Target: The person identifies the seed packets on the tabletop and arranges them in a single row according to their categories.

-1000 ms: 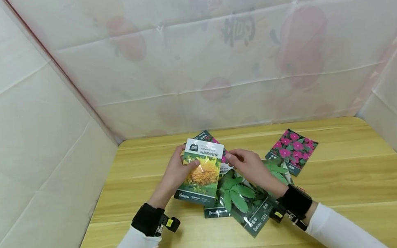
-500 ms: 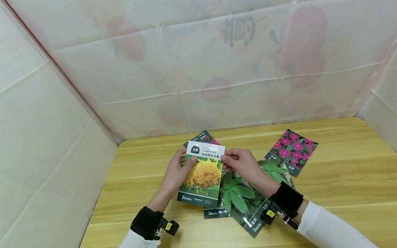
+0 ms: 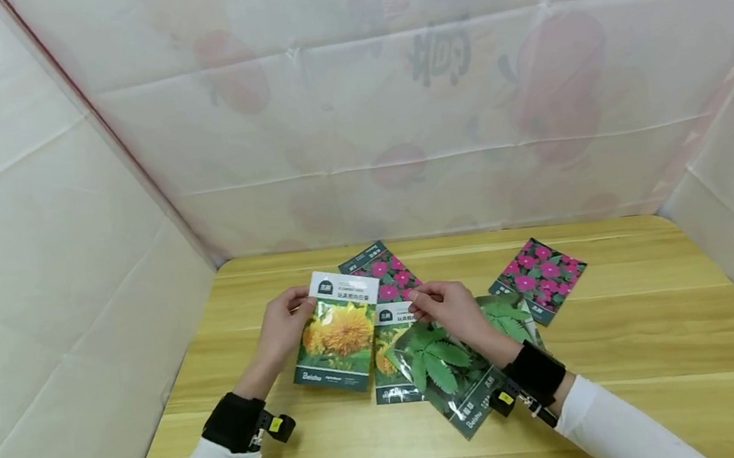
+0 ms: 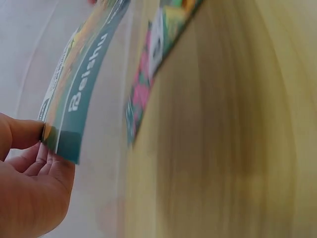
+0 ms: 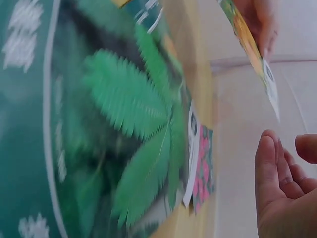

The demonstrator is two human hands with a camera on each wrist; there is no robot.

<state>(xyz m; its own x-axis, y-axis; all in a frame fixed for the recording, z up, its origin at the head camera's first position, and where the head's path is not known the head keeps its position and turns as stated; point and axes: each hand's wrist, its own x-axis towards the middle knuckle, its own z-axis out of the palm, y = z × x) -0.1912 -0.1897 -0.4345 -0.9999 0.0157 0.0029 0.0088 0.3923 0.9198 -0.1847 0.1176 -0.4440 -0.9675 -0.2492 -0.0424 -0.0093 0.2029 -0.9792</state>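
My left hand (image 3: 285, 324) pinches the left edge of a sunflower seed packet (image 3: 340, 335), raised off the table with its yellow bloom facing up. In the left wrist view, thumb and fingers (image 4: 37, 168) grip that packet's edge. My right hand (image 3: 451, 314) hovers over a green-leaf seed packet (image 3: 440, 365), its fingers loosely bent. Thumb and fingertips stand apart with nothing between them in the right wrist view (image 5: 287, 186). Under the leaf packet lies another sunflower packet (image 3: 387, 379), partly covered. Behind them a pink-flower packet (image 3: 382, 269) is partly hidden.
A second pink-flower packet (image 3: 545, 276) lies at the right on the wooden table (image 3: 643, 348). More green-leaf packaging (image 3: 506, 311) shows beside my right forearm. Pale printed cloth walls (image 3: 355, 131) stand at the back and both sides.
Both hands were at the sunflower packet; the right has let go of its edge. My left hand has carried the packet left, uncovering more of the pink-flower and lower sunflower packets.
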